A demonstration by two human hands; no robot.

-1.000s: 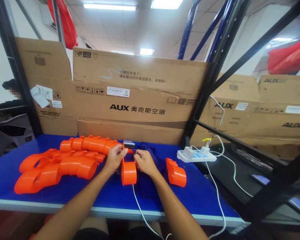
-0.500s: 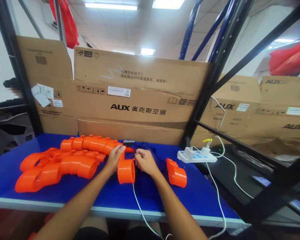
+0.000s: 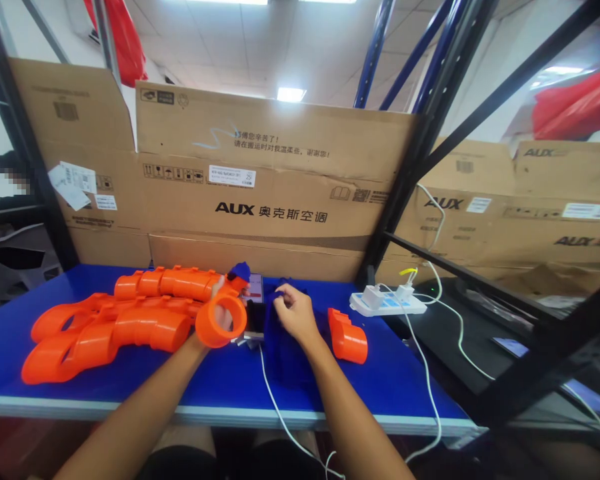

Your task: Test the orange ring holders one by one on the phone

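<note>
My left hand (image 3: 223,293) is closed around an orange plastic ring piece (image 3: 211,328), its round opening turned toward me. A small blue piece (image 3: 241,271) sits on the far end of the orange part's arm. My right hand (image 3: 296,312) has its fingers curled over a pile of dark blue material (image 3: 285,357); what they pinch, if anything, is hidden. Between my hands lies a small dark and silver object (image 3: 254,320), partly covered. Behind it a phone-like screen (image 3: 255,287) faces up.
Rows of joined orange ring pieces (image 3: 147,327) lie left on the blue table (image 3: 215,383). Another orange piece (image 3: 349,337) lies to the right, near a white power strip (image 3: 387,301). A white cable (image 3: 275,397) runs over the front edge. Cardboard (image 3: 280,250) stands behind.
My left hand has tilted the orange ring piece and drawn it left, away from my right hand. The blue piece on its end now shows. My right hand remains over the dark blue pile.
</note>
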